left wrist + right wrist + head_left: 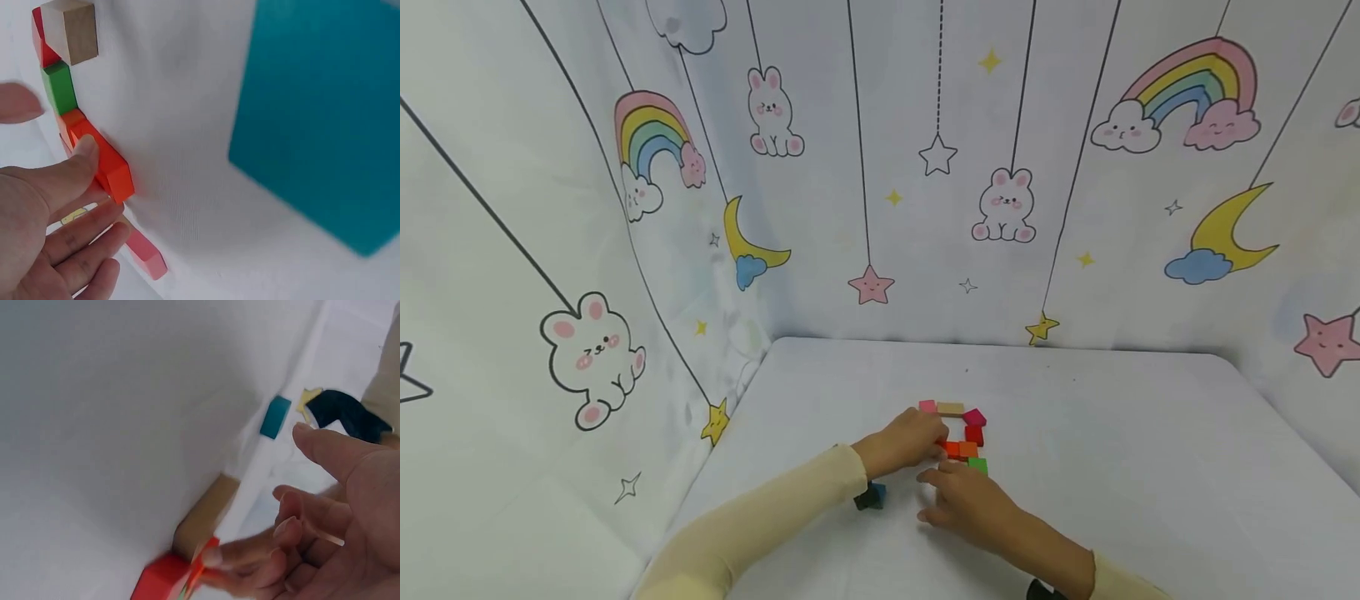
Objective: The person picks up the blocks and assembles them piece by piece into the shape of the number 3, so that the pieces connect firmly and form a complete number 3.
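My left hand (pixel 908 439) pinches an orange-red block (pixel 105 159) at the end of a bent row of small coloured blocks. Its thumb lies on the face, the other fingers behind. Adjoining it is an orange block (pixel 968 450), then a green block (pixel 977 464). Nearer me my right hand (pixel 973 504) hovers with fingers loosely bent and thumb apart, holding nothing. Beside it are a red block (pixel 161 578) and a wooden block (pixel 209 512), both hidden by that hand in the head view. A teal block (pixel 880 493) stands near my left wrist.
Beyond my left hand, the row continues with a pink block (pixel 928 406), a pale wooden block (pixel 951 409), a crimson block (pixel 975 417) and another red block (pixel 973 435). A white cloth covers the table (pixel 1120 467); a printed curtain (pixel 910 225) hangs around it.
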Available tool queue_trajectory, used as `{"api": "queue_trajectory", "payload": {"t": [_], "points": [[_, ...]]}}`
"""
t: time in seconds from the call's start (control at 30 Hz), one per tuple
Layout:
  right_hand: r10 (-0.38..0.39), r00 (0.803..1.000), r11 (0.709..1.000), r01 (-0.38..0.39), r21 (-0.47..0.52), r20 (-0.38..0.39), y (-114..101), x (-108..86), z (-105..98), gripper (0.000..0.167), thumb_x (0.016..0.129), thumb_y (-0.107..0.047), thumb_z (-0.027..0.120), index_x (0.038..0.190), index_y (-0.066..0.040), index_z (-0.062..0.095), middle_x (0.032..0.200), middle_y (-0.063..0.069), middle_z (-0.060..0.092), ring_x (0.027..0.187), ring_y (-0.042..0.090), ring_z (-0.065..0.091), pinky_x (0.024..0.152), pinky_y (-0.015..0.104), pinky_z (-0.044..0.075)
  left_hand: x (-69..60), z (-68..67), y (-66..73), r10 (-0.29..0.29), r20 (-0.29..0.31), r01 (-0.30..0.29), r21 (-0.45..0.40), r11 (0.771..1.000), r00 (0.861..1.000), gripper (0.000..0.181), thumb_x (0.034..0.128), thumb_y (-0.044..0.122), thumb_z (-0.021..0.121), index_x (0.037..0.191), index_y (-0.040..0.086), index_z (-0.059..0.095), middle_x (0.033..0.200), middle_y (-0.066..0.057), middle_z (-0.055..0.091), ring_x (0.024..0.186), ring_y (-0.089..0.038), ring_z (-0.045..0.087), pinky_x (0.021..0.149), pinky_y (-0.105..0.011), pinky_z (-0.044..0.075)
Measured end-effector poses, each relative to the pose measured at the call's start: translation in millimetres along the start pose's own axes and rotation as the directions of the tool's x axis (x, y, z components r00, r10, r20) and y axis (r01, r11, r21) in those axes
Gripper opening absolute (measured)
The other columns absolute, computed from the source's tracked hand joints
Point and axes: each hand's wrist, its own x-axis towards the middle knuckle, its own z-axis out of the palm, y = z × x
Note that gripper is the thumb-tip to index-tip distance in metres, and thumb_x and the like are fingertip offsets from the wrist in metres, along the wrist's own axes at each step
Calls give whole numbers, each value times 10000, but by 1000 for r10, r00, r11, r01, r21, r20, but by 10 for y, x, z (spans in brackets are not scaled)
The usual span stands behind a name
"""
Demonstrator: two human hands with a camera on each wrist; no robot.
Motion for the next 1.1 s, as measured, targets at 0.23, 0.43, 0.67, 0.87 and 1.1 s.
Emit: {"api": "queue_trajectory", "payload": {"t": [0.23,0.43,0.67,0.87,1.1], "points": [[52,996,999,-52,-1,79,-218,204,135,630,838,-432,891,1354,-131,690,1219,45,743,1092,222,706,865,410,627,53,-77,17,-17,86,17,-5,1000,996,130,967,305,793,979,175,797,757,90,614,706,-71,537,667,-154,452],[52,995,998,-54,29,81,-279,342,204,590,852,-436,880,1322,-140,683,1130,-16,744,945,141,696,784,349,625,67,-127,41,-34,128,31,20,999,991,150,968,323,788,1002,177,805,769,86,605,716,-77,536,655,-155,453],[13,998,1000,-13,-9,62,-266,375,260,431,852,-377,893,1160,-128,723,884,-77,702,783,81,654,730,295,607,76,-91,40,-11,129,5,50,999,992,153,972,333,784,1012,187,802,782,89,594,738,-75,529,680,-155,452],[-9,1000,1000,10,-21,14,-269,419,285,460,845,-397,895,1197,-150,733,959,-70,727,811,74,644,705,266,591,67,-90,17,-29,121,25,32,999,992,131,966,314,794,979,184,791,778,85,587,736,-77,524,689,-164,457],[-41,999,999,42,17,-28,-293,471,314,486,842,-415,894,1232,-184,719,1013,-92,709,830,62,590,680,215,538,44,-118,10,-11,108,9,18,1000,994,127,966,296,795,927,177,773,774,84,581,724,-74,515,671,-161,440]]}}
